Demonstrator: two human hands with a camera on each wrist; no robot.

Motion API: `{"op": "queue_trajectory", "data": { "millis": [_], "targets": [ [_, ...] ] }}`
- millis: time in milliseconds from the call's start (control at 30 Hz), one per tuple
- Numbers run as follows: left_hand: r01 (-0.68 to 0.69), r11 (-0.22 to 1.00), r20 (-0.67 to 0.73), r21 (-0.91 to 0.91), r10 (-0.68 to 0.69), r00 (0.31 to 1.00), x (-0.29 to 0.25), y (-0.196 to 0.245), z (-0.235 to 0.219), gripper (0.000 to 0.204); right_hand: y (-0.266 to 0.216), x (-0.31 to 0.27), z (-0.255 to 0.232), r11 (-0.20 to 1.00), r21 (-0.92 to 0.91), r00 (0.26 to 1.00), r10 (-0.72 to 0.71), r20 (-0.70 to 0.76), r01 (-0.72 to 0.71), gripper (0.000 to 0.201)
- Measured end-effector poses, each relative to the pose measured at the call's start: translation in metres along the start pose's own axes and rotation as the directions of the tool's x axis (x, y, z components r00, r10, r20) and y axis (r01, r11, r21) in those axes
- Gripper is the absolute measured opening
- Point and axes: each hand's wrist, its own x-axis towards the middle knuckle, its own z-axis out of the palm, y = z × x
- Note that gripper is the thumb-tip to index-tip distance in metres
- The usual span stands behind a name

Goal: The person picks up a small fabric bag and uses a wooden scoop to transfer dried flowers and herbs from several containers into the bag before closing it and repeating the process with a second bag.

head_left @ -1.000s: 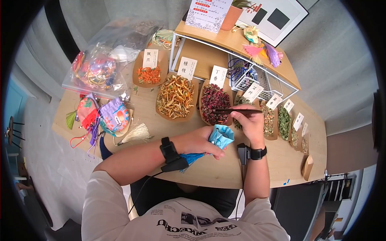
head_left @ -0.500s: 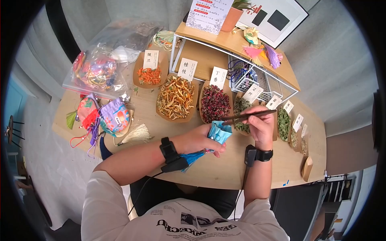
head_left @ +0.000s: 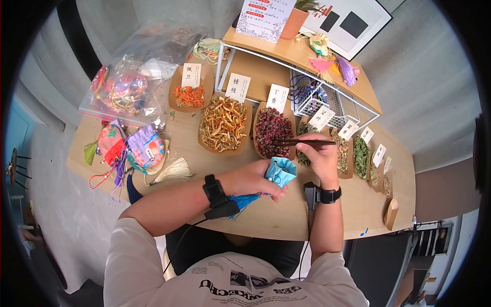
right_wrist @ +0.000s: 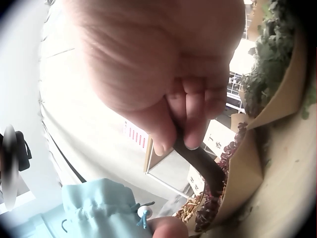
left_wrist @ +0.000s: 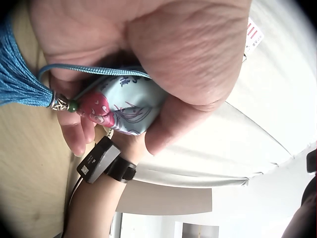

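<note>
My left hand (head_left: 254, 180) grips a light-blue drawstring pouch (head_left: 281, 173), its mouth open and facing up. A blue tassel (left_wrist: 22, 74) with a pink heart-shaped piece and small beads hangs from the pouch in the left wrist view. My right hand (head_left: 319, 157) pinches dark tongs (head_left: 313, 142) between thumb and fingers. Their tips reach into dark-red dried flowers (head_left: 273, 125), which fill a brown paper tray (right_wrist: 243, 178) just beyond the pouch. The right wrist view has the tips down among the flowers, where their ends are hidden.
A tray of orange-brown dried strips (head_left: 223, 125) stands left of the flowers; several labelled herb trays curve away to the right. Finished-looking pouches (head_left: 146, 148), a cream tassel (head_left: 171, 170) and a clear plastic bag (head_left: 153, 56) lie at left. A wooden shelf (head_left: 302, 56) rises behind.
The tongs moved from the flowers to the pouch mouth, then back into the flowers. The left hand tilted the pouch a little and kept its grip.
</note>
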Motion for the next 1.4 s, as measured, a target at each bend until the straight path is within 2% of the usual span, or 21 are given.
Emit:
{"op": "queue_trajectory", "data": {
  "millis": [133,233,267,333,367,400,467,500,533,600,667,733,833,933,1067,1167,1200,1267,1300,1400],
  "targets": [
    [0.013,0.999,-0.02,-0.041,-0.014,1.0,-0.003,0.005,0.002,0.038,0.006,0.001,-0.01,0.992,0.118,0.996,-0.022,-0.083,0.032,0.015],
    [0.015,0.997,-0.064,-0.073,-0.019,0.998,-0.001,0.003,0.002,0.039,0.004,0.001,-0.02,0.883,0.45,0.984,-0.067,-0.164,0.135,0.014],
    [0.013,0.997,-0.066,-0.073,-0.018,0.998,0.0,0.002,0.002,0.039,0.001,0.0,-0.02,0.882,0.451,0.985,-0.067,-0.162,0.134,0.014],
    [-0.03,0.991,-0.092,-0.134,0.018,0.996,0.001,-0.002,0.002,0.038,-0.011,-0.004,-0.02,0.819,0.561,0.991,-0.134,-0.018,0.121,0.014],
    [-0.029,0.991,-0.092,-0.133,0.016,0.996,0.002,-0.002,0.002,0.038,-0.013,-0.005,-0.022,0.84,0.537,0.989,-0.13,0.071,0.072,0.015],
    [-0.027,0.991,-0.091,-0.129,0.015,0.996,0.002,-0.003,0.002,0.037,-0.013,-0.005,-0.02,0.839,0.539,0.989,-0.13,0.068,0.073,0.015],
    [-0.022,0.992,-0.088,-0.124,0.011,0.996,0.001,-0.003,0.002,0.036,-0.014,-0.005,-0.01,0.908,0.416,0.996,-0.024,-0.083,0.057,0.015],
    [-0.02,0.993,-0.074,-0.113,0.012,0.997,0.001,-0.002,0.002,0.036,-0.013,-0.002,-0.006,0.96,0.275,0.99,-0.016,-0.142,0.055,0.016],
    [-0.021,0.995,-0.06,-0.101,0.014,0.998,0.0,0.0,0.002,0.036,-0.01,-0.002,-0.004,0.96,0.275,0.99,-0.016,-0.142,0.055,0.016],
    [-0.008,0.998,-0.049,-0.066,0.004,0.999,-0.002,0.006,0.002,0.036,-0.002,0.0,0.002,0.996,0.091,0.985,0.026,-0.172,-0.011,0.017],
    [0.007,0.999,-0.037,-0.031,-0.008,0.999,-0.002,0.006,0.002,0.036,0.001,0.001,0.008,0.996,0.088,0.987,0.015,-0.162,0.0,0.016],
    [0.017,0.999,-0.029,-0.034,-0.018,0.999,-0.001,0.004,0.001,0.036,0.005,0.001,0.011,1.0,0.007,0.991,-0.022,-0.13,0.023,0.013],
    [-0.028,0.998,-0.028,-0.06,0.027,0.999,-0.001,0.003,0.003,0.035,0.008,0.0,0.012,0.999,-0.028,0.99,0.031,-0.141,-0.036,0.011],
    [-0.02,0.999,-0.024,-0.05,0.019,1.0,-0.001,0.003,0.002,0.035,0.009,0.0,0.011,0.999,-0.041,0.991,0.01,-0.135,-0.016,0.011],
    [-0.021,0.998,-0.032,-0.055,0.02,0.999,-0.002,0.005,0.003,0.035,0.002,0.002,0.007,0.999,0.006,0.983,-0.036,-0.179,0.038,0.012],
    [0.016,0.998,-0.068,-0.061,-0.02,0.997,-0.003,0.007,0.004,0.037,0.002,0.001,-0.01,0.966,0.245,0.972,-0.021,-0.233,0.08,0.012],
    [0.006,0.997,-0.065,-0.079,-0.011,0.998,-0.002,0.005,0.003,0.038,0.0,0.0,-0.014,0.966,0.245,0.973,-0.022,-0.231,0.08,0.012],
    [-0.005,0.995,-0.063,-0.097,-0.001,0.998,0.0,0.001,0.001,0.039,-0.006,-0.002,-0.019,0.826,0.556,0.993,-0.04,-0.108,0.094,0.013],
    [-0.012,0.994,-0.062,-0.105,0.005,0.998,0.001,-0.002,0.0,0.039,-0.006,-0.003,-0.022,0.824,0.561,0.996,-0.089,-0.013,0.081,0.014],
    [-0.033,0.99,-0.07,-0.137,0.023,0.997,0.002,-0.004,0.002,0.039,-0.009,-0.005,-0.015,0.872,0.485,0.996,-0.084,0.009,0.069,0.014]
  ]
}}
